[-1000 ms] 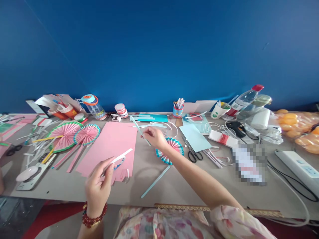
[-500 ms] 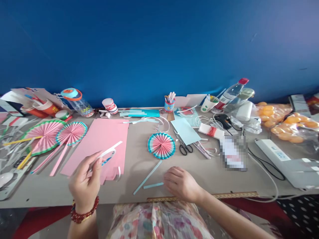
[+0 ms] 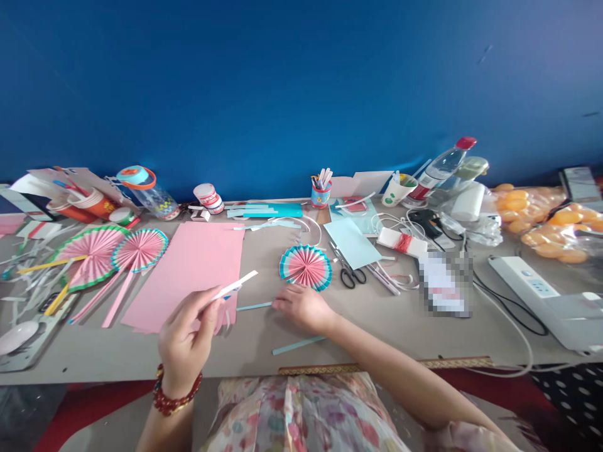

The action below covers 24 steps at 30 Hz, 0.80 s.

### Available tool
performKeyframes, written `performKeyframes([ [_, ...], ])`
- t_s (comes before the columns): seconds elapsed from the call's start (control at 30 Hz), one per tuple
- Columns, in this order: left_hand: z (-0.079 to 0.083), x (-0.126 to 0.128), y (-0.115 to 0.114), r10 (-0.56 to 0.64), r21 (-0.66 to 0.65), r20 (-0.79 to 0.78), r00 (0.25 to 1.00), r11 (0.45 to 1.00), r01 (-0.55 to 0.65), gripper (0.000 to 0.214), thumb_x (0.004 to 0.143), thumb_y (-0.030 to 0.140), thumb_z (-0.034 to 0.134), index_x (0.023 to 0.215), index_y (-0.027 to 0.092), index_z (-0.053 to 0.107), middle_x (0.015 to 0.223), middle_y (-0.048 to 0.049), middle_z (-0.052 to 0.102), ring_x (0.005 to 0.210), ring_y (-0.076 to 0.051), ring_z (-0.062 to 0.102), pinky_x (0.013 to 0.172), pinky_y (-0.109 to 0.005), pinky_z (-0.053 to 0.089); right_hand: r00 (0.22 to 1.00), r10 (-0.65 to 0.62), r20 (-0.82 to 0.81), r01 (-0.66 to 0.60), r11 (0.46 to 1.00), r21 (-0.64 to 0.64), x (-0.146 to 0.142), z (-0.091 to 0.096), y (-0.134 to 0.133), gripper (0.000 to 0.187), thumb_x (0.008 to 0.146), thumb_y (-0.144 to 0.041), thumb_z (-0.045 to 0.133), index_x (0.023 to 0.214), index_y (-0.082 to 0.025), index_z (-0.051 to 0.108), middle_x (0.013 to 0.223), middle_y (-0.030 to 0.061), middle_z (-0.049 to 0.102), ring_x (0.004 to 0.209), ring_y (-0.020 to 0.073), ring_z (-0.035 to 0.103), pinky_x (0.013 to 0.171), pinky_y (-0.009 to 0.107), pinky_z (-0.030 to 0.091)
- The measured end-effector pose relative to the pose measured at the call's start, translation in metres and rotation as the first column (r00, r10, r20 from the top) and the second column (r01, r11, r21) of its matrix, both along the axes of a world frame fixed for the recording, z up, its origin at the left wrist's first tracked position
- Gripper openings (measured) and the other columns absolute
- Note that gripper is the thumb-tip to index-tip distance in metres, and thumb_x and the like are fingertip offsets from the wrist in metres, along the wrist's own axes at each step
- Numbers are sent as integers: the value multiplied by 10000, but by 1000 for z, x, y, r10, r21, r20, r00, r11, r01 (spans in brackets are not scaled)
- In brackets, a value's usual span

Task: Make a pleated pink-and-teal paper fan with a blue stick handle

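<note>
My left hand [image 3: 191,339], with a red bead bracelet at the wrist, is closed in a pinch on a white paper strip [image 3: 240,284] above the pink paper sheets [image 3: 188,263]. A bit of blue shows beneath the strip. My right hand [image 3: 304,309] has its fingers curled over one end of a light blue paper strip [image 3: 253,307]. Just beyond it lies a round pleated pink paper rosette [image 3: 307,266] with a blue-and-white rim. Another light blue strip [image 3: 298,345] lies on the table nearer to me.
Black-handled scissors [image 3: 352,276] lie partly under a pale blue sheet [image 3: 354,243]. Two paper fans [image 3: 140,250] with stick handles are on the left. Farther right are a plastic bottle [image 3: 443,169], a glue gun [image 3: 423,225] and a power strip [image 3: 525,279] with cables.
My right hand has moved up and left onto one light blue strip, which now lies flatter across the table. My left hand has shifted right with the white strip.
</note>
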<state>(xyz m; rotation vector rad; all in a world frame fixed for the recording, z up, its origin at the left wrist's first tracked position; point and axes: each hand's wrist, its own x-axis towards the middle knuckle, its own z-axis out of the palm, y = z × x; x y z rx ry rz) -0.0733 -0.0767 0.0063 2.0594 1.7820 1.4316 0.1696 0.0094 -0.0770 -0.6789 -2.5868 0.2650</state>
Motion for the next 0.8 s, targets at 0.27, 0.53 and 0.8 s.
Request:
performKeyframes([
  [0.27, -16, 33, 13, -390, -134, -118, 913, 918, 374, 322, 949, 116, 541, 1237, 245, 606, 974, -53, 723, 880, -162, 675, 797, -298, 556, 765, -502, -404, -70, 559, -827, 53, 45, -39, 219, 915, -374, 629, 1047, -199, 627, 946, 61, 682, 828, 167, 647, 715, 280, 529],
  [0.53, -16, 47, 17, -466, -126, -162, 870, 884, 450, 413, 922, 50, 559, 1284, 250, 566, 999, -43, 712, 890, -162, 657, 788, -296, 537, 627, -712, -316, -213, 233, -949, 43, 39, -41, 341, 817, -491, 720, 911, -177, 622, 753, -4, 610, 654, 116, 566, 610, 241, 477],
  [0.8, -19, 48, 12, -459, -151, -214, 862, 888, 435, 476, 941, 92, 550, 1385, 251, 484, 964, -39, 717, 851, -163, 669, 779, -296, 538, 692, -668, -272, -124, 261, -957, 49, 41, -36, 350, 823, -512, 699, 799, -177, 602, 682, -19, 587, 587, 97, 482, 560, 223, 376],
])
